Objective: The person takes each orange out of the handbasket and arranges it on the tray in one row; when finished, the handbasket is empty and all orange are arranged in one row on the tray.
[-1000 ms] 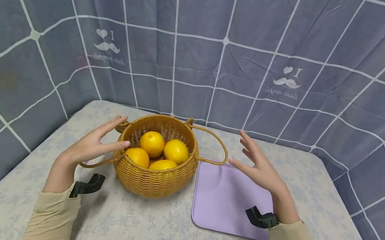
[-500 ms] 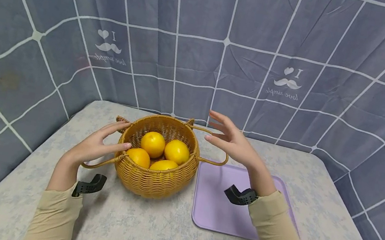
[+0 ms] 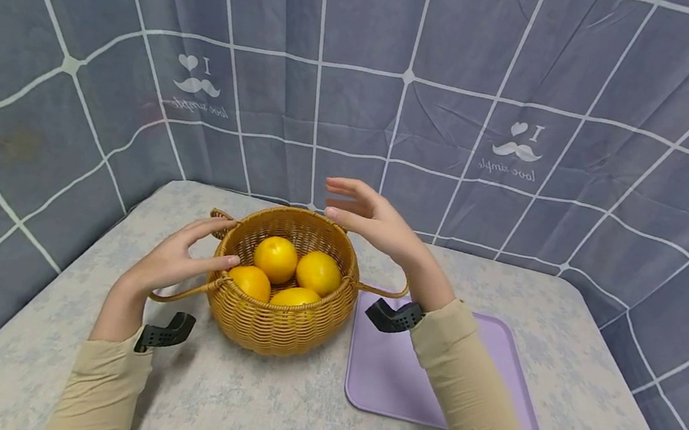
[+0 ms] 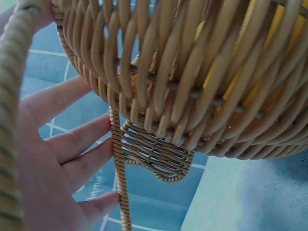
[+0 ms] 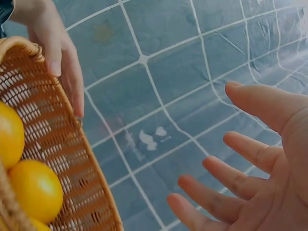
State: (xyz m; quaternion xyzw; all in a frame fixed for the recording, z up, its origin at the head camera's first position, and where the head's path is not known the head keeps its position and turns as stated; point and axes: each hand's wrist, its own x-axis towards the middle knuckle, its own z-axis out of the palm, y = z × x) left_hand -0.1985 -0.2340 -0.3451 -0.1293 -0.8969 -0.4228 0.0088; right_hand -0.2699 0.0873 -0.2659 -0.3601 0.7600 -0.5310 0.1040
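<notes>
- Fingers of the left hand (image 3: 166, 264) are extended rather than wrapped, the tips touching the left side of the wicker basket (image 3: 277, 330).
- Right hand (image 3: 379, 224) is loosely spread and holds nothing, over the basket's far right side.
- Basket stands left of centre on the table (image 3: 261, 414). Its four yellow fruits (image 3: 275, 259) probably give most of the weight; the weave looks stiff, slightly springy and grippy, while the smooth fruits could roll if it tipped.
- Left handle (image 3: 189, 293) and right handle (image 3: 381, 292) splay outward; opposite rims seem the steadiest hold.
- Purple tray (image 3: 386, 381) lies just right of the basket.
</notes>
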